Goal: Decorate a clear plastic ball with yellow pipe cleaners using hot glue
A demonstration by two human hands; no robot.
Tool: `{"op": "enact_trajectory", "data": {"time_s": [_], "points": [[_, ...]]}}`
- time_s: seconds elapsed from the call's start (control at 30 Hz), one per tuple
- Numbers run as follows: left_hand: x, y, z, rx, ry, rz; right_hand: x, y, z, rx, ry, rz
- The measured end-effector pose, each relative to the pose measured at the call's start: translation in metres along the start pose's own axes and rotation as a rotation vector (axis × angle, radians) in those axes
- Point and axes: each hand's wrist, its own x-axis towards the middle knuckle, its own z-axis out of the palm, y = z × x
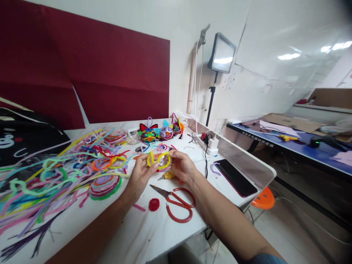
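Observation:
My left hand (pixel 140 171) and my right hand (pixel 184 167) are raised over the white table, pinching a yellow pipe cleaner (pixel 150 160) between them. It is bent into rounded loops; whether a clear piece sits inside them I cannot tell. Just below my hands lies a yellow-tipped tool (pixel 168 175), partly hidden, that looks like a glue gun. Nearer to me rest open scissors (pixel 176 201) with red-orange handles. A small red coiled disc (pixel 154 204) is beside their blades, close to a short pink pipe cleaner piece (pixel 139 208).
Tangled, many-coloured pipe cleaners (pixel 63 168) cover the left side, with a coiled multicoloured disc (pixel 105 186) at their edge. Several colourful finished figures (pixel 149 135) stand at the back. A black phone (pixel 235 177) and a power strip (pixel 211 149) lie right, by the raised table edge (pixel 247 161).

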Motion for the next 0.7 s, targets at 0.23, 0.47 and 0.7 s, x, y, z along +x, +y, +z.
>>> {"op": "enact_trajectory", "data": {"time_s": [0.23, 0.47, 0.7], "points": [[0.0012, -0.0030, -0.0002, -0.010, 0.015, -0.005, -0.0006, -0.0003, -0.0016, -0.017, -0.013, -0.001], [-0.0004, 0.0011, 0.0002, -0.008, 0.008, -0.011, -0.0001, 0.0002, -0.0020, -0.005, -0.019, 0.000], [-0.0007, 0.0010, 0.0004, 0.013, 0.014, -0.023, -0.0005, -0.0004, 0.0000, -0.007, -0.012, -0.009]]}}
